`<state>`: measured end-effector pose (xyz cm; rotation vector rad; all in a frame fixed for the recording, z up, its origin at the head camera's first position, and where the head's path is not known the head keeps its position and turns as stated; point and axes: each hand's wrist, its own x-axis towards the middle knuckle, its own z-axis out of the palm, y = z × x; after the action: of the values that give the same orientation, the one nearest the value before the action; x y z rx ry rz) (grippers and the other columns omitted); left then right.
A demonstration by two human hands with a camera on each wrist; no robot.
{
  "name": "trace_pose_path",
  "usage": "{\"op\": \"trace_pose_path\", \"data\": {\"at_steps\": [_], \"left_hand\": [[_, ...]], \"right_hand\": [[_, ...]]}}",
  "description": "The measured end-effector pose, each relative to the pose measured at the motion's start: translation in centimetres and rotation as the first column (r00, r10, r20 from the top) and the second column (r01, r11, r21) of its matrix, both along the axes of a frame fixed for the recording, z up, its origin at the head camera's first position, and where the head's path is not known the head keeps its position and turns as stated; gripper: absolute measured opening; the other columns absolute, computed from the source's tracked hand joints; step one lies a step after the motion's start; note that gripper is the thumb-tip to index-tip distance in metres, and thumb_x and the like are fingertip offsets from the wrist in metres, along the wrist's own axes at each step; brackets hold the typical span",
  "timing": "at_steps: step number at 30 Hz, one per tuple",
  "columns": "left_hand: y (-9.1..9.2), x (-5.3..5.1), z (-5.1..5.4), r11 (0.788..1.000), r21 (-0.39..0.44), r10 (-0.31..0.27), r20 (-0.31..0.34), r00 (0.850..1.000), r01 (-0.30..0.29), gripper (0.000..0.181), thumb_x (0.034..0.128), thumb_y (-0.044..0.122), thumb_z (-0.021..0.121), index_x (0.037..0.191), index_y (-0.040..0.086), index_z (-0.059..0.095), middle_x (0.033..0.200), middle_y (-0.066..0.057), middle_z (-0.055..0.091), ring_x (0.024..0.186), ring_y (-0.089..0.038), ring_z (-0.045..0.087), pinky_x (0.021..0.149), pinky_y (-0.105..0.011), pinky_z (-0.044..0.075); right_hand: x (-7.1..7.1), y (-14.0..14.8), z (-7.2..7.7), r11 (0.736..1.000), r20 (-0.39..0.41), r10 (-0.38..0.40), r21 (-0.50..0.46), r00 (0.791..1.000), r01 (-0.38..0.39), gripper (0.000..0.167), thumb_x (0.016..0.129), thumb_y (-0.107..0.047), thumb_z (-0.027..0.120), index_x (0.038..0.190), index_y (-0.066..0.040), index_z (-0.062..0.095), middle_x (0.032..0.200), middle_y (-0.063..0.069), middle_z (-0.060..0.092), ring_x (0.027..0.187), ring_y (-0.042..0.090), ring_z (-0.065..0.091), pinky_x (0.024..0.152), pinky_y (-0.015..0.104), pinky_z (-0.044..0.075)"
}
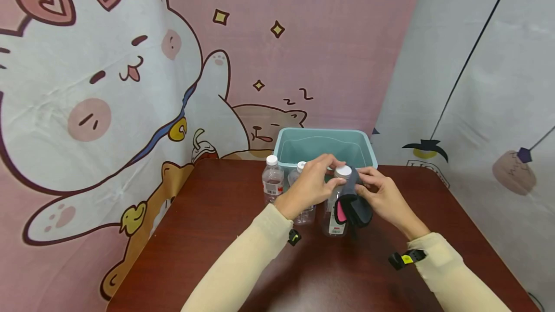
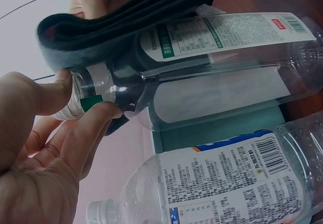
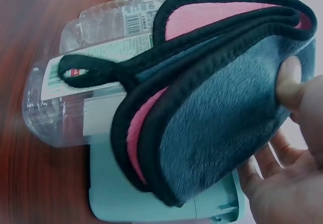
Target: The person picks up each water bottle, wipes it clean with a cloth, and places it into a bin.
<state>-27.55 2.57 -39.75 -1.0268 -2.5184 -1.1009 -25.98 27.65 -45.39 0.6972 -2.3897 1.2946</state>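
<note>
I look over a reddish-brown surface (image 1: 208,235), with a pink cartoon hanging (image 1: 338,61) at 12 o'clock and a pale hanging (image 1: 477,85) toward 2. From the nearest bottle (image 1: 336,228), whose neck the left hand (image 1: 315,183) pinches, I have a teal bin (image 1: 323,147) at 12, partly masked. The right hand (image 1: 383,199) grips a folded grey cloth (image 1: 362,208) at 3, hiding part of that bottle. The left hand blocks the middle bottle (image 1: 307,216) at 9; the outer bottle (image 1: 272,179) stands toward 10.
</note>
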Motion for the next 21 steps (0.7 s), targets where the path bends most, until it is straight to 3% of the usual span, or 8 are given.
{"op": "trace_pose_path", "data": {"at_steps": [6, 13, 21], "left_hand": [[-0.2, 0.1, 0.1, 1.0, 0.005, -0.012, -0.008, 1.0, 0.012, 0.039, 0.1095, 0.022, 0.084, 0.144, 0.009, 0.07, 0.142, -0.009, 0.075, 0.126, -0.023, 0.081, 0.105, -0.026, 0.067], [-0.2, 0.1, -0.2, 1.0, -0.003, -0.003, -0.021, 1.0, 0.003, 0.039, 0.1095, 0.024, 0.084, 0.144, 0.01, 0.071, 0.141, -0.007, 0.075, 0.125, -0.02, 0.081, 0.103, -0.02, 0.065], [-0.2, 0.1, -0.4, 1.0, -0.004, -0.005, -0.043, 0.999, 0.005, 0.04, 0.1104, 0.025, 0.083, 0.145, 0.012, 0.07, 0.142, -0.005, 0.076, 0.126, -0.018, 0.08, 0.104, -0.018, 0.064]], "right_hand": [[0.0, 0.4, -0.4, 0.997, -0.048, -0.046, 0.065, 0.998, 0.049, 0.029, 0.101, 0.008, 0.084, 0.13, 0.003, 0.086, 0.125, 0.013, 0.075, 0.104, -0.008, 0.066, 0.085, 0.005, 0.057], [0.2, 1.2, -0.9, 0.992, 0.005, -0.072, 0.109, 0.997, 0.071, 0.02, 0.1, 0.004, 0.088, 0.119, -0.001, 0.09, 0.115, 0.01, 0.075, 0.093, -0.001, 0.067, 0.076, 0.013, 0.059], [0.1, 2.1, -3.5, 0.979, -0.037, -0.051, 0.194, 0.998, 0.057, 0.021, 0.097, 0.011, 0.088, 0.109, -0.006, 0.092, 0.106, 0.004, 0.078, 0.091, -0.001, 0.066, 0.074, 0.015, 0.058]]}}
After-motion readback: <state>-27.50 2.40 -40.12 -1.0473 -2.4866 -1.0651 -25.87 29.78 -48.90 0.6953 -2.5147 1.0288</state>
